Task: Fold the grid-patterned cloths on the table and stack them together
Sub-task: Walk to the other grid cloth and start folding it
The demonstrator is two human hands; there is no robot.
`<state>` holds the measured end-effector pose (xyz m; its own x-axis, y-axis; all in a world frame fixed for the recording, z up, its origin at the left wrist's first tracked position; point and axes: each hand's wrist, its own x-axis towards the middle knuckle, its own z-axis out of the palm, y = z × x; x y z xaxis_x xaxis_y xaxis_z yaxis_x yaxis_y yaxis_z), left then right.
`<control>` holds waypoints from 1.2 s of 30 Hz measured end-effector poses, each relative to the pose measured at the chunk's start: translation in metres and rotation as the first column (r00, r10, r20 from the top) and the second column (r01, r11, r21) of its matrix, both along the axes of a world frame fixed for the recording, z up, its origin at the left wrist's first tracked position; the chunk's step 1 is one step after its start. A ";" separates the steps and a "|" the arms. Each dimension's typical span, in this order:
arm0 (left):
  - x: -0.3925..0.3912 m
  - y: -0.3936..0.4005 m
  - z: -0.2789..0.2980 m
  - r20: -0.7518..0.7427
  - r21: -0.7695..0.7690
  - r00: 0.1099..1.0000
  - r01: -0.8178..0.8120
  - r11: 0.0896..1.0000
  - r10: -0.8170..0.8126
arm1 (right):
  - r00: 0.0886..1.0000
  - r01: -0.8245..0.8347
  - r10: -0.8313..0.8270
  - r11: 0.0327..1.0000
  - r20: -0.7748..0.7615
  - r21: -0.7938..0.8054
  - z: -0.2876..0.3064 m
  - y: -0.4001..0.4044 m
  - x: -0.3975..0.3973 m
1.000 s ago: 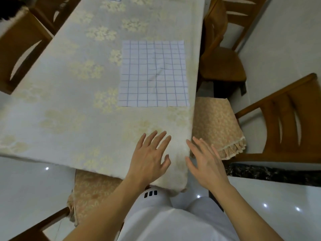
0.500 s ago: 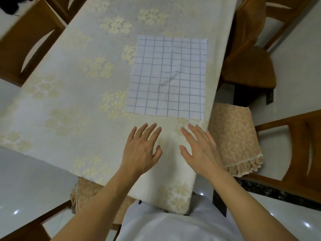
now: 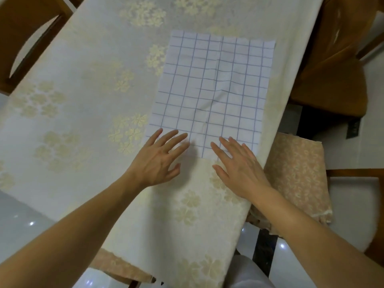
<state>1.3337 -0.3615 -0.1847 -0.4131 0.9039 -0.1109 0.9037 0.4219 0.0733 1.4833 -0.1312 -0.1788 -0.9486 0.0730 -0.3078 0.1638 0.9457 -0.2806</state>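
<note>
White grid cloth (image 3: 214,88), near edge under both hands' fingers (image 3: 176,138)

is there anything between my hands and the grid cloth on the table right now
Nothing visible is in the way. The grid-patterned cloth lies spread flat on the tablecloth, and the fingertips of the left hand and right hand, both open, already reach over its near edge.

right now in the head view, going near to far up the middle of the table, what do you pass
tablecloth's hanging near edge → left hand and right hand side by side, fingers spread → grid-patterned cloth, lying flat → bare flowered tablecloth beyond it
</note>
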 end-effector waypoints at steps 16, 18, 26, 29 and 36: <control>-0.036 -0.003 -0.053 -0.114 0.178 0.980 0.184 0.967 -0.166 | 0.959 -0.188 0.208 0.975 -0.191 0.118 -0.062 0.036 -0.021; -0.034 -0.003 -0.057 -0.150 0.195 0.975 0.194 0.961 -0.166 | 0.941 -0.192 0.217 0.974 -0.258 0.120 -0.067 0.036 -0.019; -0.035 -0.005 -0.060 -0.115 0.189 0.981 0.173 0.967 -0.153 | 0.838 -0.135 0.189 0.981 -0.512 0.141 -0.079 0.027 -0.016; -0.035 -0.003 -0.057 -0.077 0.187 0.989 0.137 0.973 -0.125 | 0.813 -0.098 0.148 0.988 -0.564 0.118 -0.083 0.023 -0.017; -0.017 0.007 -0.052 -0.033 0.209 0.999 0.009 0.978 -0.002 | 0.838 -0.015 -0.056 0.992 -0.542 -0.127 -0.072 0.015 -0.018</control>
